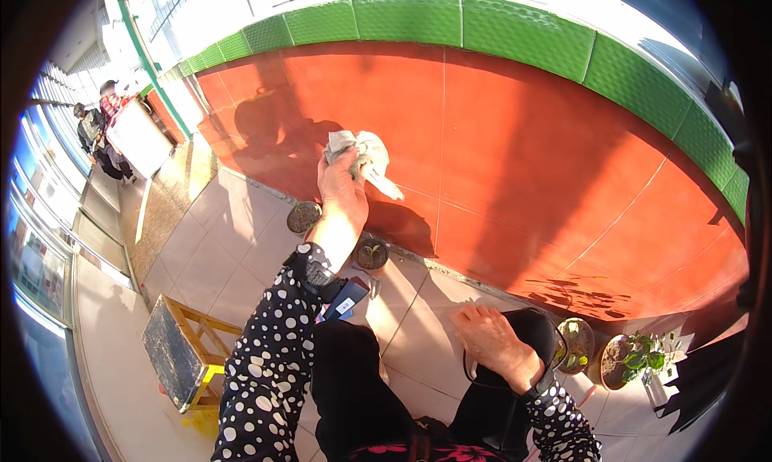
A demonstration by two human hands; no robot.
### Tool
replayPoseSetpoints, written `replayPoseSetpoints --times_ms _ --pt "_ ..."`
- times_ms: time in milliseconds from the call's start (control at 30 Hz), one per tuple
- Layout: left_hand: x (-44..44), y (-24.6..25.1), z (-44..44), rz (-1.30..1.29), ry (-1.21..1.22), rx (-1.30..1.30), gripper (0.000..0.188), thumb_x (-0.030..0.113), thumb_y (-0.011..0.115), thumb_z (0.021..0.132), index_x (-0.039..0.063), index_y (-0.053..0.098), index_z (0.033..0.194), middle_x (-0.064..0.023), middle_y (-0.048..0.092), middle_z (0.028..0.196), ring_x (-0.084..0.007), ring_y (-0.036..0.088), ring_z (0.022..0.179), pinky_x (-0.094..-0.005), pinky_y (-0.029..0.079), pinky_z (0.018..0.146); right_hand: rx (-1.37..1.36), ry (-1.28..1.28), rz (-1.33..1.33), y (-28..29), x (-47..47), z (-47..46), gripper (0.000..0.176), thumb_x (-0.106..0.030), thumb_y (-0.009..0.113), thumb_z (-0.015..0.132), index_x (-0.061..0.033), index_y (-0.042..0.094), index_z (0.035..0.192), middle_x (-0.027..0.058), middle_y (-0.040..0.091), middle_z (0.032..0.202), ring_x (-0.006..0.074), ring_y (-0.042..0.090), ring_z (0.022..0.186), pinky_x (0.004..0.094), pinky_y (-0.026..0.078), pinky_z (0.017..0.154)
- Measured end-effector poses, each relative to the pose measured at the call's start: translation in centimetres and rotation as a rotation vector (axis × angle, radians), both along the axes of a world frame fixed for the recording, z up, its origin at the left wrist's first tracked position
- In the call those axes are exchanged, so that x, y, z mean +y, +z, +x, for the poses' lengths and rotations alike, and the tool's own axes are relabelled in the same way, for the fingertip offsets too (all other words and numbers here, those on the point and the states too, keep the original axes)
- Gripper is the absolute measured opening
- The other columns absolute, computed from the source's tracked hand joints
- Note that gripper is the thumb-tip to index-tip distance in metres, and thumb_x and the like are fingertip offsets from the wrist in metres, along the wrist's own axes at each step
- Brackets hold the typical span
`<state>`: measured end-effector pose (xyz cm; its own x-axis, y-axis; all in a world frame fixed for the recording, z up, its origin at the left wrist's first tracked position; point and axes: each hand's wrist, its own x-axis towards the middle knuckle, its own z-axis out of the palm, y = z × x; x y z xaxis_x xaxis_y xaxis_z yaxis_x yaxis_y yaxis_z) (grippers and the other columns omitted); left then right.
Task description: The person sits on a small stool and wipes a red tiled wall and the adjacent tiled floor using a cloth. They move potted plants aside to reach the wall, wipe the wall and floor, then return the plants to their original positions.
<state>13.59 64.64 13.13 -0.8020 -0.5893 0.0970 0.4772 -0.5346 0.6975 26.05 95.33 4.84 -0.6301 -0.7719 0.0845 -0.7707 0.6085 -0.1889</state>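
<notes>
My left hand (pixel 341 187) reaches forward to the red tiled wall (pixel 386 100), fingers shut on a crumpled whitish cloth (pixel 368 154). One end of the cloth hangs down to the right. Whether it presses flat on the tiles I cannot tell. Lower down and to the right, my right hand (pixel 491 341) rests over my bent right knee, holding nothing that I can see, its fingers loosely extended. Beside it is a rounded black thing (pixel 531 332) with a thin dark loop, partly hidden by the hand.
Small potted seedlings (pixel 371 254) stand at the wall's foot, left of centre. Further pots, one with a leafy plant (pixel 648 359), are at right. A worn wooden stool (pixel 181 353) stands left. Two people are by a large pale panel (pixel 139 136). Green tiles (pixel 410 18) top the wall.
</notes>
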Motion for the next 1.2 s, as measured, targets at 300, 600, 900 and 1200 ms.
replayPoseSetpoints --times_ms 300,600,900,1200 --pt "2.7 6.9 -11.0 -0.388 0.134 0.398 0.006 0.008 0.058 0.097 0.007 0.059 0.103 0.0035 0.060 0.092 -0.0069 0.051 0.082 -0.0240 0.041 0.076 -0.077 -0.018 -0.164 1.6 0.5 -0.5 0.027 -0.009 0.069 0.082 -0.0040 0.058 0.106 0.0102 0.062 0.092 0.0289 0.062 0.084 0.0384 0.051 0.075" --pt "15.7 1.0 -12.0 -1.348 0.658 0.512 0.053 -0.004 0.059 0.081 0.005 0.053 0.133 -0.0226 0.029 0.151 -0.0475 0.035 0.129 -0.0596 0.036 0.105 -0.053 0.023 -0.173 2.8 2.6 -0.2 0.031 -0.011 0.063 0.090 -0.0005 0.060 0.120 0.0189 0.064 0.104 0.0363 0.062 0.091 0.0433 0.052 0.080" --pt "16.8 -5.4 -11.9 -1.663 0.377 0.721 0.033 0.012 0.060 0.089 0.007 0.059 0.122 -0.0085 0.047 0.140 -0.0305 0.051 0.127 -0.0460 0.049 0.102 -0.071 -0.028 -0.252 3.4 4.6 -0.2 0.027 -0.006 0.061 0.088 -0.0006 0.063 0.114 0.0166 0.065 0.100 0.0341 0.063 0.090 0.0413 0.052 0.078" --pt "14.7 -21.8 -9.2 -1.550 0.036 -0.145 0.033 0.004 0.063 0.077 0.014 0.060 0.109 -0.0100 0.053 0.114 -0.0315 0.050 0.114 -0.0414 0.044 0.095 -0.042 -0.018 -0.242 3.3 5.5 0.2 0.024 -0.006 0.061 0.088 -0.0013 0.064 0.112 0.0149 0.065 0.097 0.0321 0.063 0.087 0.0400 0.052 0.077"
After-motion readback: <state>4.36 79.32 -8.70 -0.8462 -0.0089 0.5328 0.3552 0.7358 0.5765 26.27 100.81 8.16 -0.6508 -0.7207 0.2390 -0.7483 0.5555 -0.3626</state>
